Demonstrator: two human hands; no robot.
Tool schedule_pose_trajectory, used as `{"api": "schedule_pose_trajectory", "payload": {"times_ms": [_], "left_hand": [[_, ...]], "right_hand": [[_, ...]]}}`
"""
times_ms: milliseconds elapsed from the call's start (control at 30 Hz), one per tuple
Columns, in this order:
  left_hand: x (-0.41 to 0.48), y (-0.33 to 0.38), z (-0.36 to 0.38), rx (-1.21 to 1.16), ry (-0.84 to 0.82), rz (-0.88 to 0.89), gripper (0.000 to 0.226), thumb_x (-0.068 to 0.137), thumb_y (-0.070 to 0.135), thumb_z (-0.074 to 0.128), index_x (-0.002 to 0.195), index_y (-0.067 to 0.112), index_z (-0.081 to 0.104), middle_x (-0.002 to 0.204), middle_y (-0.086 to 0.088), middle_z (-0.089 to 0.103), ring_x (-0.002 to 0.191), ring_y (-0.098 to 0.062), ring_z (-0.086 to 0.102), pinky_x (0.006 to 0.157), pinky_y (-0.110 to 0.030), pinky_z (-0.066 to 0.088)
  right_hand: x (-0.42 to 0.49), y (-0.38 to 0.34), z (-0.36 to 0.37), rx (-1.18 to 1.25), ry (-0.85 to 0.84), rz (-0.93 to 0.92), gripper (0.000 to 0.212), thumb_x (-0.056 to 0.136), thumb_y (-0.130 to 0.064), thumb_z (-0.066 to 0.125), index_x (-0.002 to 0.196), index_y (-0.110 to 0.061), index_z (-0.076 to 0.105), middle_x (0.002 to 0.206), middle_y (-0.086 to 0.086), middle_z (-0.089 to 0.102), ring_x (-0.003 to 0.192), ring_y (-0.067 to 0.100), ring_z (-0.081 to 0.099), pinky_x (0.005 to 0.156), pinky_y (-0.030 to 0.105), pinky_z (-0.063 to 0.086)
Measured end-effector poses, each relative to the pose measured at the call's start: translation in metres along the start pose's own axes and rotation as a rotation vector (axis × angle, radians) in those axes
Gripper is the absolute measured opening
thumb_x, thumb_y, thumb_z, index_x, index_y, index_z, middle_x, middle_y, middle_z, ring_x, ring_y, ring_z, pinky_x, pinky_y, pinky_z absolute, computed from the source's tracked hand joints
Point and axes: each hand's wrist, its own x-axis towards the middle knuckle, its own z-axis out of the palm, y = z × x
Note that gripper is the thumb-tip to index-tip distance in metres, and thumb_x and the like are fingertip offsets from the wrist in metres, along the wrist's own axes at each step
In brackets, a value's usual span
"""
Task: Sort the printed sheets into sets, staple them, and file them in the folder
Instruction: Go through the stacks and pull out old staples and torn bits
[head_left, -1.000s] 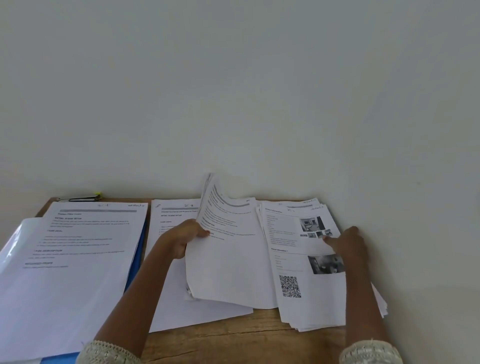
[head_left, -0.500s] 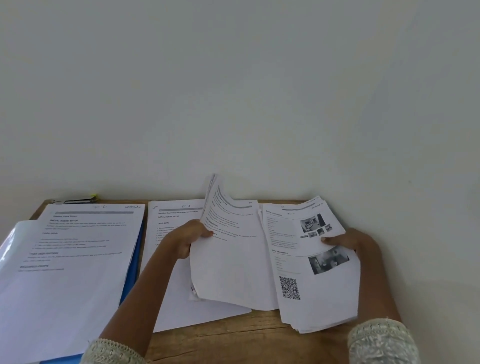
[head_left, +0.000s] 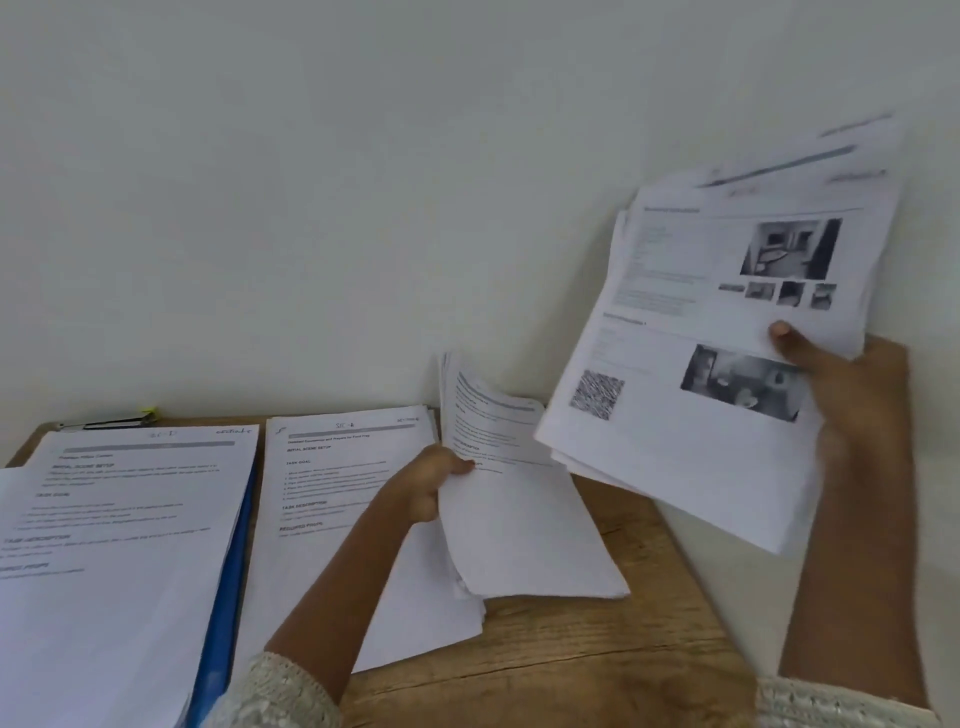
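Wood grain shows at the bottom centre of the frame, where your table lies bare between the left cuff and the right cuff, both cream knit. At lower left the left pile lies flat over the blue folder, with its header away from you.

Your left forearm runs up and to the right from its cuff to your left hand at mid frame. With the thumb on the printed face and the fingers curled behind, it grips the left edge of a curled bundle of sheets. The bundle's near end lies over the table and the edge of the middle pile, and its far end bows up off the surface. Its long axis runs away from you towards the wall, header farthest.

Your right forearm stands almost vertical near the right edge of the frame. Your right hand clamps the right edge of the photo stack, thumb across the front and fingers hidden behind. You hold this stack clear of the table, face towards you. Its long axis leans up and to the right, with the header at upper right and the QR code low on the left, and its top sheets fan out and blur.

At the table's far left edge lies a thin dark object with a yellow tip, too small to name. Pale wall fills the upper frame
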Motion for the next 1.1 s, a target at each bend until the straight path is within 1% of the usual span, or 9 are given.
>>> {"api": "schedule_pose_trajectory", "payload": {"times_ms": [133, 267, 367, 533, 667, 733, 833, 933, 1100], "left_hand": [[0.011, -0.006, 0.038, -0.035, -0.03, -0.027, 0.02, 0.097, -0.01, 0.041, 0.101, -0.007, 0.06, 0.086, -0.015, 0.062, 0.072, -0.027, 0.061, 0.081, -0.042, 0.05], [0.014, -0.015, 0.064, -0.183, -0.045, -0.079, 0.055, 0.104, 0.003, 0.035, 0.055, 0.02, 0.057, 0.06, 0.006, 0.051, 0.051, -0.001, 0.057, 0.045, -0.002, 0.039], [0.016, -0.02, 0.07, -0.153, 0.105, -0.013, 0.045, 0.103, -0.001, 0.032, 0.073, 0.032, 0.029, 0.072, 0.011, 0.023, 0.055, 0.007, 0.049, 0.06, 0.006, 0.032], [0.037, -0.032, 0.058, 0.029, 0.171, 0.201, 0.044, 0.099, -0.011, 0.036, 0.069, 0.022, 0.039, 0.071, 0.004, 0.032, 0.061, -0.006, 0.034, 0.054, -0.002, 0.038], [0.013, -0.019, 0.029, 0.027, 0.176, 0.261, 0.038, 0.099, -0.01, 0.027, 0.08, 0.014, 0.05, 0.071, -0.006, 0.057, 0.064, -0.005, 0.059, 0.077, -0.019, 0.052], [-0.005, 0.003, 0.008, -0.015, 0.145, 0.325, 0.023, 0.099, -0.003, 0.036, 0.112, -0.001, 0.055, 0.099, -0.022, 0.066, 0.088, -0.012, 0.066, 0.082, -0.023, 0.051], [-0.031, 0.041, -0.036, -0.011, -0.018, 0.569, 0.038, 0.098, 0.018, 0.045, 0.132, 0.002, 0.051, 0.092, 0.008, 0.075, 0.083, 0.001, 0.067, 0.08, -0.021, 0.048], [-0.065, 0.069, -0.081, 0.118, -0.092, 0.756, 0.081, 0.075, 0.071, 0.057, 0.136, 0.02, 0.045, 0.111, 0.013, 0.071, 0.112, -0.009, 0.06, 0.098, -0.035, 0.039], [-0.1, 0.074, -0.095, 0.28, -0.027, 0.982, 0.067, 0.062, 0.05, 0.084, 0.119, 0.019, 0.064, 0.104, 0.008, 0.074, 0.094, -0.01, 0.069, 0.079, -0.024, 0.056]], "right_hand": [[-0.002, 0.018, 0.013, 0.137, -0.034, 0.133, 0.062, 0.057, -0.03, 0.083, 0.111, -0.004, 0.067, 0.099, 0.005, 0.072, 0.094, 0.026, 0.069, 0.083, 0.042, 0.056], [-0.004, 0.047, 0.038, 0.307, -0.119, 0.263, 0.028, 0.068, -0.014, 0.079, 0.094, -0.008, 0.07, 0.084, 0.002, 0.075, 0.08, 0.021, 0.072, 0.071, 0.039, 0.059], [-0.006, 0.064, 0.051, 0.346, -0.18, 0.397, 0.031, 0.073, -0.011, 0.077, 0.103, -0.004, 0.069, 0.095, 0.011, 0.074, 0.084, 0.026, 0.072, 0.075, 0.044, 0.058], [-0.009, 0.078, 0.064, 0.407, -0.274, 0.459, 0.093, 0.026, -0.032, 0.097, 0.111, -0.006, 0.068, 0.104, 0.014, 0.072, 0.096, 0.033, 0.069, 0.082, 0.049, 0.055], [-0.02, 0.073, 0.072, 0.475, -0.301, 0.361, 0.042, 0.072, -0.011, 0.077, 0.111, -0.007, 0.065, 0.089, 0.001, 0.075, 0.085, 0.02, 0.072, 0.06, 0.028, 0.057], [-0.026, 0.073, 0.075, 0.515, -0.297, 0.28, 0.026, 0.084, -0.005, 0.066, 0.111, -0.006, 0.064, 0.09, -0.002, 0.075, 0.086, 0.015, 0.072, 0.064, 0.026, 0.056], [-0.034, 0.075, 0.087, 0.535, -0.312, 0.153, 0.036, 0.08, -0.017, 0.075, 0.111, -0.001, 0.066, 0.109, 0.009, 0.071, 0.107, 0.027, 0.065, 0.088, 0.041, 0.053], [-0.05, 0.067, 0.111, 0.451, -0.317, 0.103, 0.051, 0.063, -0.032, 0.084, 0.099, 0.001, 0.067, 0.09, 0.002, 0.073, 0.086, 0.016, 0.069, 0.081, 0.033, 0.054], [-0.094, 0.061, 0.162, 0.34, -0.393, 0.088, 0.029, 0.072, -0.026, 0.078, 0.093, -0.011, 0.064, 0.084, -0.007, 0.071, 0.08, 0.008, 0.068, 0.076, 0.029, 0.057]]}}
